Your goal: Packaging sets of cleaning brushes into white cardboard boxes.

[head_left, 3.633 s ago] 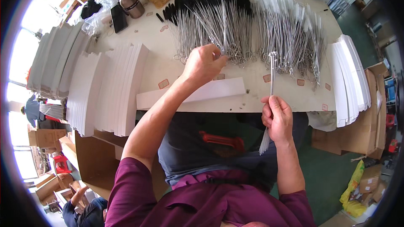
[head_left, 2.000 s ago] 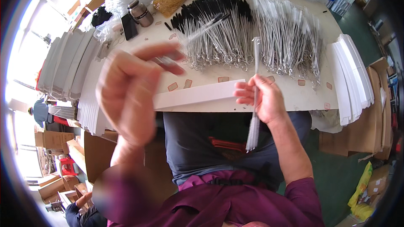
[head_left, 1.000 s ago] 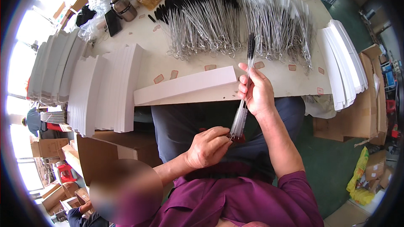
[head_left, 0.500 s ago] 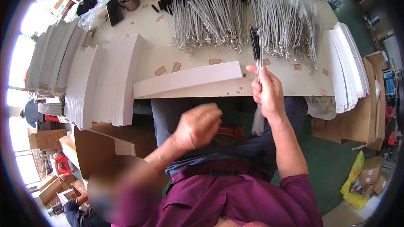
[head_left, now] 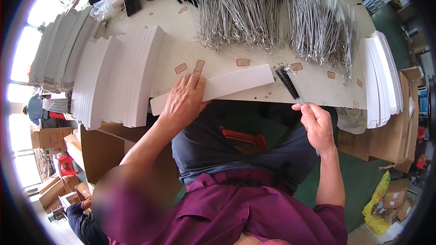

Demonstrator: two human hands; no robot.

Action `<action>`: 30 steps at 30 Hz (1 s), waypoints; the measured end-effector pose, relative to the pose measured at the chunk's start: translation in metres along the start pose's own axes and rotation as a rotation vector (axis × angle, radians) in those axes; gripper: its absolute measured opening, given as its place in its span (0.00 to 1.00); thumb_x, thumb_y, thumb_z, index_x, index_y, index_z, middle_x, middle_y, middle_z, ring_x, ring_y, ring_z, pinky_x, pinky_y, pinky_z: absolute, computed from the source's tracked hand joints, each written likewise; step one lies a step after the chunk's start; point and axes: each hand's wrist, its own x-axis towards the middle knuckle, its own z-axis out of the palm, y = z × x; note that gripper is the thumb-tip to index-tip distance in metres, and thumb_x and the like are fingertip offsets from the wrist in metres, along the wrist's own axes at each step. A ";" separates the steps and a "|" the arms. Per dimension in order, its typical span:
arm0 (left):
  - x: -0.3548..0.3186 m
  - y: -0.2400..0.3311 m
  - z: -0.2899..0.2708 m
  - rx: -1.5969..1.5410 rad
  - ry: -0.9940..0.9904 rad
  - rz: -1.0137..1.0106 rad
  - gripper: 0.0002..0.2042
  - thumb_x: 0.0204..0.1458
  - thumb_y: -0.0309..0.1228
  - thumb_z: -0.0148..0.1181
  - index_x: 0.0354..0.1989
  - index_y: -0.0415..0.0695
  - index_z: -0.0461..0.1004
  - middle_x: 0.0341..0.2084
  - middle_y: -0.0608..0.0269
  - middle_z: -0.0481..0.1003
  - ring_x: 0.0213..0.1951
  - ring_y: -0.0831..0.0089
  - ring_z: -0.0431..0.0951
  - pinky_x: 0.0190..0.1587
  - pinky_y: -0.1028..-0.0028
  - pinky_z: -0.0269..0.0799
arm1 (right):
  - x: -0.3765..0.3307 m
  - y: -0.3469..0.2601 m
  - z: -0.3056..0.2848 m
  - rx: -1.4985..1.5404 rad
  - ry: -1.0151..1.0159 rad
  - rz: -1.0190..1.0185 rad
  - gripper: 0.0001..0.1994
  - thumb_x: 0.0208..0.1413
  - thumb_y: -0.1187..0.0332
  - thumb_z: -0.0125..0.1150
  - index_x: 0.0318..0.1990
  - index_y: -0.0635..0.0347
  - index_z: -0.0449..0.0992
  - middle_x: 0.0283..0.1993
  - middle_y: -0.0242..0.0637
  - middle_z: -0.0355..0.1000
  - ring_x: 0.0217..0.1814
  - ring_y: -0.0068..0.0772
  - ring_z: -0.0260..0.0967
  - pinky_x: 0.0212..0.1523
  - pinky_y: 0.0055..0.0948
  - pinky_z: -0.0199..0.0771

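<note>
Bare left hand, back uppermost, fingers extended forward, thumb toward the midline; bare left forearm slanting inward, blurred near the elbow. Bare right hand, fingers curled in a grip, thumb forward; bare right forearm nearly straight ahead.

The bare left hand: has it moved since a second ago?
Yes: the left hand moved forward across the near edge of the cream tabletop, over the long white box.

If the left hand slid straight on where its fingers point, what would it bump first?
The left hand would probably meet the small red-edged label first, then the pile of black brushes beyond it. Whether it is touching the label is unclear.
</note>
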 end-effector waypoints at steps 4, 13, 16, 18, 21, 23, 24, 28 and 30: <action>-0.009 -0.004 -0.019 -0.188 0.041 -0.105 0.26 0.48 0.32 0.73 0.54 0.37 0.72 0.45 0.47 0.78 0.46 0.46 0.80 0.50 0.53 0.76 | -0.015 0.000 -0.008 0.064 0.099 0.009 0.19 0.76 0.60 0.50 0.47 0.68 0.82 0.20 0.18 0.51 0.22 0.12 0.44 0.23 0.22 0.45; 0.012 -0.006 -0.085 -1.261 0.501 -0.339 0.22 0.62 0.38 0.58 0.55 0.29 0.74 0.36 0.49 0.80 0.37 0.69 0.80 0.44 0.68 0.78 | -0.019 -0.005 0.028 0.192 -0.131 0.051 0.23 0.76 0.54 0.48 0.47 0.66 0.84 0.20 0.19 0.56 0.23 0.11 0.49 0.24 0.20 0.48; 0.029 -0.003 -0.084 -1.530 0.691 -0.293 0.20 0.62 0.34 0.58 0.57 0.31 0.72 0.36 0.48 0.80 0.34 0.67 0.81 0.40 0.65 0.81 | -0.018 -0.012 0.045 0.244 -0.195 0.040 0.22 0.75 0.55 0.51 0.46 0.67 0.84 0.19 0.19 0.57 0.23 0.11 0.50 0.24 0.20 0.49; 0.037 -0.003 -0.074 -1.609 0.768 -0.260 0.21 0.63 0.34 0.58 0.59 0.31 0.71 0.38 0.45 0.80 0.36 0.64 0.81 0.43 0.62 0.82 | -0.019 -0.017 0.052 0.274 -0.224 0.023 0.22 0.74 0.55 0.53 0.45 0.67 0.84 0.19 0.19 0.57 0.23 0.11 0.50 0.24 0.20 0.49; 0.041 0.003 -0.066 -1.703 0.780 -0.310 0.23 0.64 0.36 0.57 0.61 0.31 0.69 0.41 0.44 0.78 0.38 0.62 0.80 0.46 0.61 0.80 | -0.022 -0.015 0.056 0.258 -0.266 0.057 0.18 0.73 0.58 0.57 0.45 0.66 0.85 0.24 0.20 0.66 0.28 0.11 0.56 0.27 0.19 0.58; 0.041 0.011 -0.062 -1.759 0.780 -0.326 0.24 0.64 0.37 0.56 0.62 0.32 0.69 0.42 0.43 0.77 0.40 0.62 0.78 0.49 0.60 0.78 | -0.023 -0.012 0.059 0.252 -0.259 0.057 0.18 0.73 0.59 0.58 0.44 0.67 0.85 0.25 0.21 0.69 0.28 0.12 0.58 0.28 0.19 0.60; 0.041 0.013 -0.058 -1.760 0.780 -0.331 0.24 0.64 0.37 0.56 0.62 0.32 0.69 0.42 0.43 0.77 0.40 0.62 0.78 0.49 0.60 0.78 | -0.023 -0.011 0.060 0.247 -0.250 0.054 0.18 0.73 0.59 0.58 0.43 0.67 0.85 0.26 0.23 0.71 0.29 0.12 0.59 0.29 0.20 0.61; 0.039 0.020 -0.048 -1.908 0.780 -0.327 0.24 0.63 0.37 0.57 0.61 0.32 0.69 0.42 0.41 0.76 0.40 0.61 0.77 0.49 0.58 0.75 | -0.019 -0.010 0.062 0.182 -0.279 0.075 0.17 0.72 0.60 0.59 0.42 0.68 0.85 0.26 0.25 0.73 0.29 0.13 0.61 0.29 0.20 0.64; 0.038 0.022 -0.041 -1.982 0.776 -0.312 0.24 0.62 0.38 0.58 0.61 0.32 0.69 0.42 0.41 0.76 0.39 0.61 0.76 0.47 0.58 0.74 | -0.017 -0.009 0.064 0.186 -0.268 0.066 0.18 0.72 0.60 0.59 0.41 0.68 0.85 0.24 0.25 0.71 0.28 0.13 0.60 0.28 0.21 0.62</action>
